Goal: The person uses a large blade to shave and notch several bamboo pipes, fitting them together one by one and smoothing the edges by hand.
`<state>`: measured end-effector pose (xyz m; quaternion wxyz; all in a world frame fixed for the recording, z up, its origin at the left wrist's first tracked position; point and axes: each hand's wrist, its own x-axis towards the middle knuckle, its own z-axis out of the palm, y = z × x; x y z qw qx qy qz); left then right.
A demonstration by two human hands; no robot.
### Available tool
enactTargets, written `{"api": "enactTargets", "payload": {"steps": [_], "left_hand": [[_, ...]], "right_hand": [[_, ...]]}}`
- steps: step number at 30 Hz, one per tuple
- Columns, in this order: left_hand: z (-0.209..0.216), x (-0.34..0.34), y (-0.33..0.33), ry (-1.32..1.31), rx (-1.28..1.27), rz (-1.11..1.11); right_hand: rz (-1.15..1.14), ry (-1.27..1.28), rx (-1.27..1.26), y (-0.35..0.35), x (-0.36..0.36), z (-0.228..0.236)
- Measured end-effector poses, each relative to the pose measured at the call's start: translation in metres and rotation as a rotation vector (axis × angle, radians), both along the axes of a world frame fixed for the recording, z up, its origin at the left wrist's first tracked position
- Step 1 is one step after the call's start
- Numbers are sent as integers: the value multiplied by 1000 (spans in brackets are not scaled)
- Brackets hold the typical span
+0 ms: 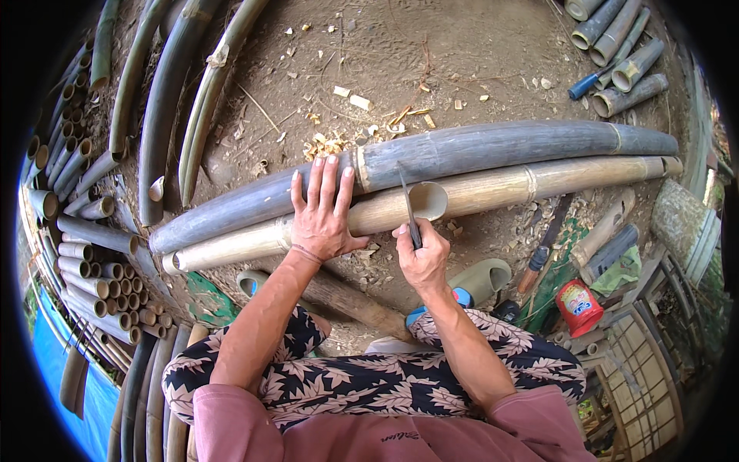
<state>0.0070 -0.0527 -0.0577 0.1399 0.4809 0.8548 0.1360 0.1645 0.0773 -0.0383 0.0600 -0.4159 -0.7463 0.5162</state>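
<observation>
Two long bamboo poles lie side by side across the ground in front of me: a dark grey pole [493, 148] on the far side and a pale tan pole [493, 191] nearer. A wide round opening [429, 202] shows in the pale pole, just right of the blade. My left hand [322, 219] presses flat over both poles, fingers spread, fingertips on the dark one beside its joint. In my right hand [423, 254] is a knife [415, 229] with a dark handle, gripped closed. Its thin blade points away from me, tip over the dark pole.
Wood chips [329, 145] litter the dirt beyond the poles. Cut bamboo pieces [108, 289] are stacked at the left; more [631, 65] lie far right beside a blue-handled tool [583, 86]. A wooden-handled blade [533, 267] and a red container [577, 308] are at the near right.
</observation>
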Motion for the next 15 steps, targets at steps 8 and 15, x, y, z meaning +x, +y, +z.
{"api": "enactTargets", "payload": {"steps": [8,15], "left_hand": [[0,0,0,0,2,6],[1,0,0,-11,-7,11]], "right_hand": [[0,22,-34,2,1,0],[8,31,-19,3,2,-1]]}}
